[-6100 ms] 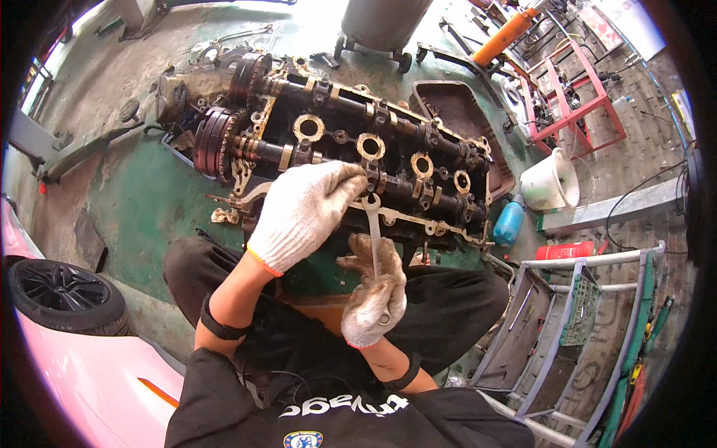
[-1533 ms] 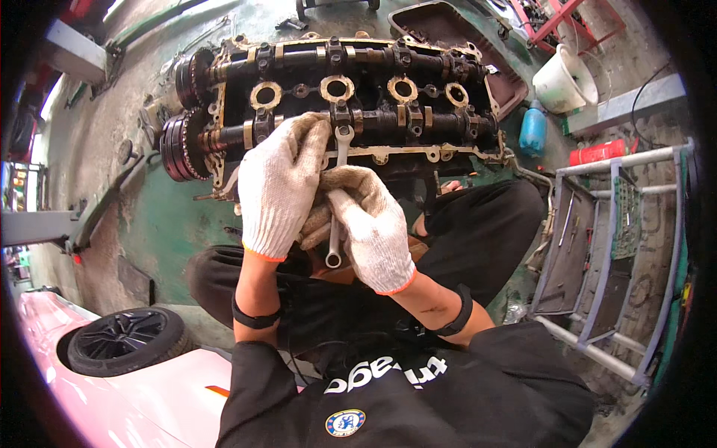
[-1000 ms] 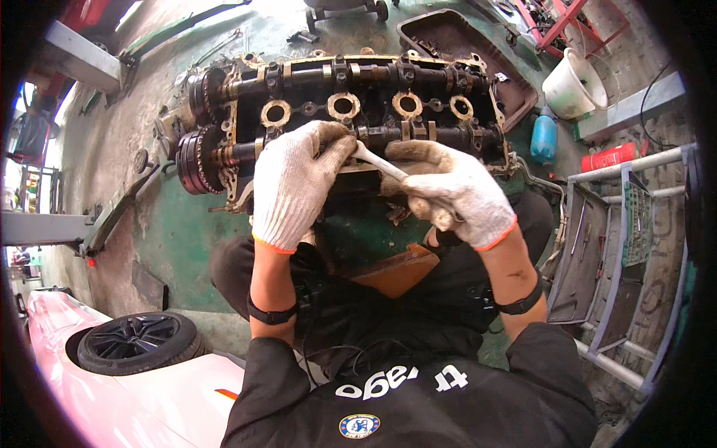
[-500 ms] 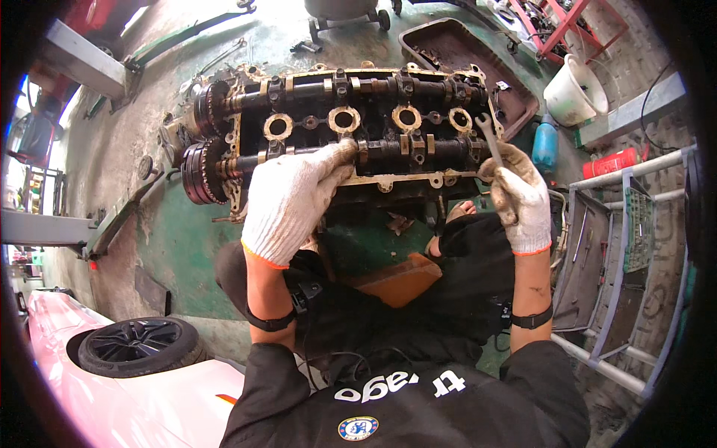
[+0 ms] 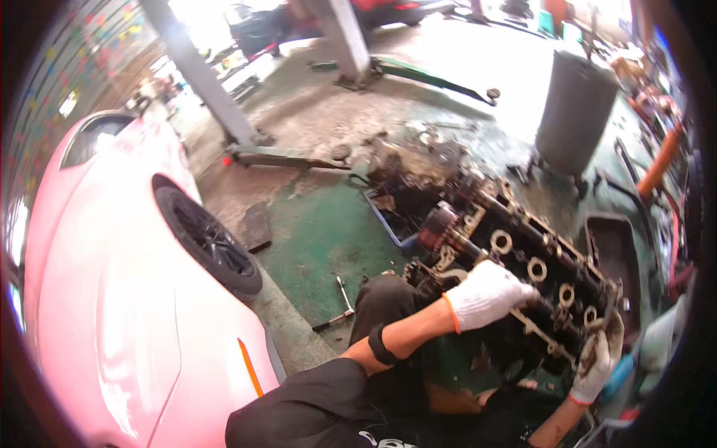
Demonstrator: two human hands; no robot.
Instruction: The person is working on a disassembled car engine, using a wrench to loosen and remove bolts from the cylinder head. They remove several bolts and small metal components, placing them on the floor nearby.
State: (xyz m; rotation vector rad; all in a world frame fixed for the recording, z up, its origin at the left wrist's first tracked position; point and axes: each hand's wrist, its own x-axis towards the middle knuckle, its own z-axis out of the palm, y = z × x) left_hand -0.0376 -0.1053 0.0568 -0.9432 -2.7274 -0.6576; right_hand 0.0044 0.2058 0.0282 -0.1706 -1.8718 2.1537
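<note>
A greasy engine cylinder head (image 5: 549, 250) with dark camshafts and pale round ports lies tilted before me, lower right. My left hand (image 5: 489, 295), in a white knit glove, reaches onto its near camshaft. The fingers are pressed together there; whatever they pinch is hidden. At the right end of the cylinder head, my right hand (image 5: 595, 362), in a stained white glove, is closed round an open-end wrench (image 5: 612, 305). The wrench is blurred, its jaw end pointing up and away. Toothed cam gears (image 5: 439, 224) sit at the left end.
A pink car (image 5: 127, 284) with a black wheel (image 5: 209, 237) stands at left. On the green floor lies a ratchet handle (image 5: 343, 308). A blue-rimmed bin (image 5: 388, 224) is beyond the gears. Behind are a lift arm (image 5: 291, 157), a grey tank (image 5: 575, 116) and a dark tray (image 5: 612, 239).
The view has swung left, bringing more of the pink car and floor in and shifting the cylinder head to the lower right. Both hands stay at it, the wrench still in the right.
</note>
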